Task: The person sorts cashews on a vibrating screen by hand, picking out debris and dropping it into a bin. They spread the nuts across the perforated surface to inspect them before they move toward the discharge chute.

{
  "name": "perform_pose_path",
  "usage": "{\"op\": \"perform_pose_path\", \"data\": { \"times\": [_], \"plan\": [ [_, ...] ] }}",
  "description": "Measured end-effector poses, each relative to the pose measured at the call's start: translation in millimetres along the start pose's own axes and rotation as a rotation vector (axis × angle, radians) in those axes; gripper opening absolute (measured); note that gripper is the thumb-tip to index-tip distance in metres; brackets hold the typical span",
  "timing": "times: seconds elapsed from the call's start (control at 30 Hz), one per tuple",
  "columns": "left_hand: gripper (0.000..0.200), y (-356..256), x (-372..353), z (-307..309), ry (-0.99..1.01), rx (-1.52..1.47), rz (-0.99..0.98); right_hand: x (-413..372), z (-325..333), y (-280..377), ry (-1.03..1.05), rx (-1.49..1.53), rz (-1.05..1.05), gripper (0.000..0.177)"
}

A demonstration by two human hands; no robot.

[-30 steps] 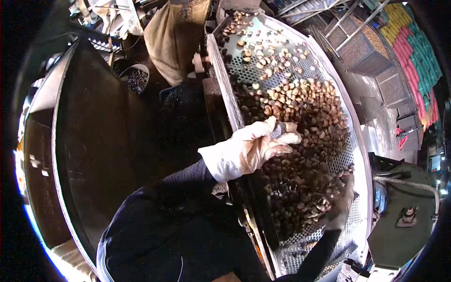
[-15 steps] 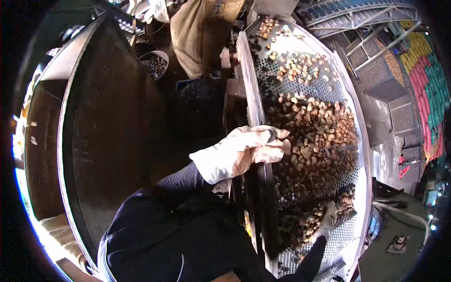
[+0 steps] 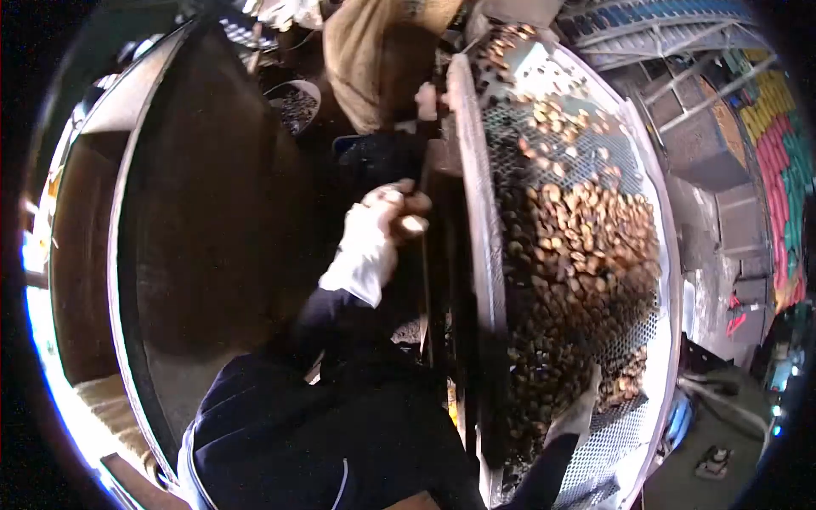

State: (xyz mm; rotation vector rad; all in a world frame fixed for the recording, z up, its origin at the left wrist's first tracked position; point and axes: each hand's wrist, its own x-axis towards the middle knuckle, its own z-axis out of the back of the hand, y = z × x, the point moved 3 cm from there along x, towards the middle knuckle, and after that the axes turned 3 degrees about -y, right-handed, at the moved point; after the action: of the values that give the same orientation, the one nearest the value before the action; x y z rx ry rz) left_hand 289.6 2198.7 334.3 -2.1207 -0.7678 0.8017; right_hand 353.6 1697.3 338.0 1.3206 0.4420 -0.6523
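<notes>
Two gloved hands at work here. The left hand point(image 3: 384, 223) is off the tray, about centre frame and just left of the rim. Its fingers point(image 3: 406, 204) are curled in and pinching what looks like a pale bit point(image 3: 415, 224), though it's pretty blurry. The right hand point(image 3: 578, 414) is at the lower right, lying on the nuts point(image 3: 586, 246). It's too small to tell if those fingers are spread or together. The nuts are heaped on the perforated tray point(image 3: 478, 170), thick in the middle and sparse toward the top of the frame. Left of the tray is a big dark trough point(image 3: 204, 212), and up top there's a sack point(image 3: 374, 42) and a bowl point(image 3: 297, 100) of dark stuff. My read is that it's hand sorting and this is the carry-off part, with one pick held clear of the heap. The next move, I'd guess, calls for letting go of it somewhere left of the tray and not back on the mesh. After that it's a reach back over the rim without knocking any nuts off.
</notes>
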Motion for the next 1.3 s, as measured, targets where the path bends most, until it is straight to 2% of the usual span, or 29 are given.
{"op": "perform_pose_path", "data": {
  "times": [0.1, 0.17, 0.2, 0.3, 0.37, 0.4, 0.43, 0.47, 0.5, 0.53, 0.57, 0.63, 0.67, 0.73, 0.77, 0.83, 0.9, 0.93, 1.0, 1.03, 1.07, 1.13, 1.2, 1.23, 1.3],
  "plan": [
    [0.032, 3.9, 43.2, 32.2, -0.118, 0.317, -0.130, -26.6, -1.0, 29.5, -0.007, 0.068, 0.143, 0.087],
    [0.023, -5.7, 76.6, 47.8, -0.145, 0.338, -0.076, -17.6, 14.2, 50.3, 0.091, 0.028, 0.617, 0.092],
    [0.024, -9.2, 96.6, 58.8, -0.130, 0.346, -0.114, -15.2, 22.2, 59.5, 0.138, 0.028, 0.846, 0.095],
    [0.027, -27.9, 138.5, 68.4, -0.167, 0.486, -0.202, 5.1, 11.6, 121.2, -0.043, 0.183, 0.483, 0.098],
    [0.031, -35.2, 166.5, 84.2, -0.208, 0.598, -0.266, -27.3, -1.1, 148.5, -0.407, -0.222, 0.119, 0.092],
    [0.037, -35.7, 184.3, 96.6, -0.245, 0.720, -0.325, 13.6, 28.7, 144.0, -0.460, -0.414, 0.157, 0.086],
    [0.045, -36.4, 204.4, 110.2, -0.257, 0.982, -0.461, 55.9, 57.1, 127.3, -0.509, -0.596, 0.219, 0.080],
    [0.054, -33.6, 223.8, 123.1, -0.266, 1.479, -0.827, 91.3, 79.6, 113.3, -0.554, -0.776, 0.294, 0.074],
    [0.064, -26.5, 239.4, 127.0, -0.345, 1.948, -1.377, 127.1, 104.0, 88.2, -0.591, -0.934, 0.357, 0.069],
    [0.074, -15.8, 250.3, 124.1, -0.651, 2.286, -1.969, 150.8, 115.4, 64.7, -0.599, -1.045, 0.416, 0.063],
    [0.071, -22.0, 216.0, 86.7, -0.264, 1.684, -1.574, 169.0, 122.4, 40.7, -0.599, -1.127, 0.479, 0.057],
    [0.066, -25.1, 126.8, 6.7, 0.072, 1.221, -1.116, 199.1, 137.3, -7.4, -0.548, -1.169, 0.653, 0.047],
    [0.064, -26.1, 81.4, -33.1, 0.134, 0.975, -0.911, 217.7, 151.4, -37.4, -0.517, -1.140, 0.808, 0.042],
    [0.061, -19.9, 16.5, -86.7, 0.348, 0.951, -0.886, 164.6, 126.9, -35.3, -0.411, -1.049, 0.584, 0.048],
    [0.060, -17.0, -11.7, -102.5, 0.517, 1.029, -0.892, 139.4, 116.0, -35.7, -0.372, -0.976, 0.499, 0.051],
    [0.062, -4.5, -40.3, -137.7, 0.994, 1.042, -1.098, 96.9, 98.9, -36.6, -0.315, -0.805, 0.342, 0.058],
    [0.066, 34.5, -47.5, -130.6, 1.078, 1.212, -1.226, 60.0, 79.5, -35.1, -0.254, -0.553, 0.187, 0.064],
    [0.058, 37.7, -38.8, -129.9, 0.948, 1.163, -1.231, 43.4, 66.1, -33.6, -0.221, -0.427, 0.117, 0.068],
    [0.057, 48.2, -28.3, -119.0, 0.869, 1.108, -1.275, 18.9, 39.6, -25.8, -0.150, -0.203, 0.001, 0.075],
    [0.056, 56.1, -31.2, -115.0, 0.934, 1.102, -1.281, 6.5, 27.2, -18.7, -0.131, -0.105, -0.050, 0.078],
    [0.058, 64.1, -34.0, -110.8, 1.000, 1.096, -1.285, -3.7, 17.2, -11.6, -0.121, -0.023, -0.095, 0.081],
    [0.054, 64.0, -28.9, -118.5, 0.783, 0.918, -1.345, -21.3, -1.9, 6.3, -0.137, 0.086, -0.176, 0.088],
    [0.048, 53.1, -15.1, -117.6, 0.836, 0.935, -1.336, -30.6, -13.1, 22.6, -0.201, 0.128, -0.236, 0.095],
    [0.048, 56.5, -21.8, -117.6, 0.884, 0.958, -1.303, -27.8, -16.2, 29.2, -0.223, 0.124, -0.238, 0.098],
    [0.047, 62.8, -40.2, -114.9, 0.987, 1.008, -1.237, -36.5, -10.9, 59.8, -0.106, 0.174, -0.061, 0.100]
  ]
}}
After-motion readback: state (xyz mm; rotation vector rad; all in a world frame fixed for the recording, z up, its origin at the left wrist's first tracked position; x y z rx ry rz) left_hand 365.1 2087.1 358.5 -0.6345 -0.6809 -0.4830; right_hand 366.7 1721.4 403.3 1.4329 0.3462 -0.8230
